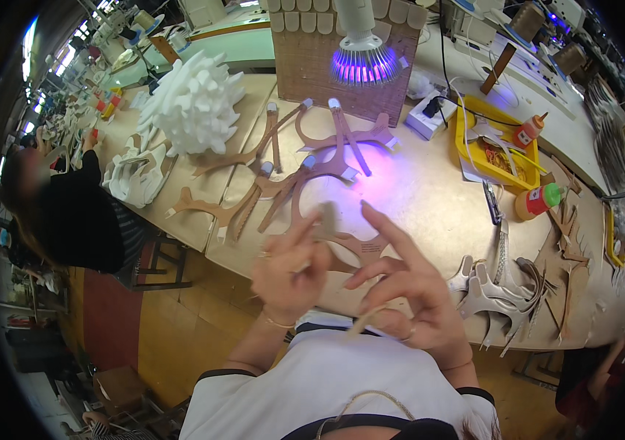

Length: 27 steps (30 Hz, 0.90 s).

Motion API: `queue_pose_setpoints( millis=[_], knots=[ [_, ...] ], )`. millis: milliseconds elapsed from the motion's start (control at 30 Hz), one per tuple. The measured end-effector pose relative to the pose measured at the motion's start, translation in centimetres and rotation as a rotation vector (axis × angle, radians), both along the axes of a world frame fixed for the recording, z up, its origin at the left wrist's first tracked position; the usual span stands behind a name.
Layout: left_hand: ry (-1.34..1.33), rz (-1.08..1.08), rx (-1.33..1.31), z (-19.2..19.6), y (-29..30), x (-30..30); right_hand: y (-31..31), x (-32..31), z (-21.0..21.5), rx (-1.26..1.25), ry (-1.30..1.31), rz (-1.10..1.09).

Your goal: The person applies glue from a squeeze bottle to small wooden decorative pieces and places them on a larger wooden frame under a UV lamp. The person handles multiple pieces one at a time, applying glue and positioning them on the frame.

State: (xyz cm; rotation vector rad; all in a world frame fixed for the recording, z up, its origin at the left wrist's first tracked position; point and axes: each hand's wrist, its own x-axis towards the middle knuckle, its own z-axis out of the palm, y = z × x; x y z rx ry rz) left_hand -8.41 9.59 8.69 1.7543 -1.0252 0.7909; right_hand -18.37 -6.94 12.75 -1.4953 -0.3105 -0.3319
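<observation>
My left hand [290, 277] is raised over the near table edge, fingers curled and smeared by motion. At its index fingertip is a small greyish piece [329, 218], too blurred to name. Beside it, my right hand [409, 290] has its index finger stretched out and its other fingers bent around a thin beige strip [362, 323]. Just beyond both hands lies a brown branched cut-out piece [367, 248], partly hidden by them. Several similar brown pieces [277, 189] with pale tips lie farther off, some overlapping, near the purple light.
A lamp [360, 55] hangs before an upright brown board [305, 70] bearing white rounded pieces. White foam-like bundle [191, 103] stands left. A yellow tray [466, 147], a green-capped bottle [536, 202] and silvery cut pieces [499, 297] are at right. A person [78, 205] sits left.
</observation>
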Motion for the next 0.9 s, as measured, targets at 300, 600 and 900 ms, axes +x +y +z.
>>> queue_pose_setpoints(
  millis=[300, 600, 900],
  knots=[
    [0.077, -0.196, 0.166, 0.2, -1.3, -3.2, 0.0, -1.6, -1.0, 0.118, 0.361, -0.13],
    [1.187, -0.897, -0.22, 3.2, -2.4, -1.8, -1.5, -2.0, 1.2, 0.502, 0.315, -0.013],
    [0.526, 0.461, 0.49, -6.5, -0.2, 7.5, -4.5, -4.1, -0.7, 0.595, 0.085, -0.07]
  ],
)
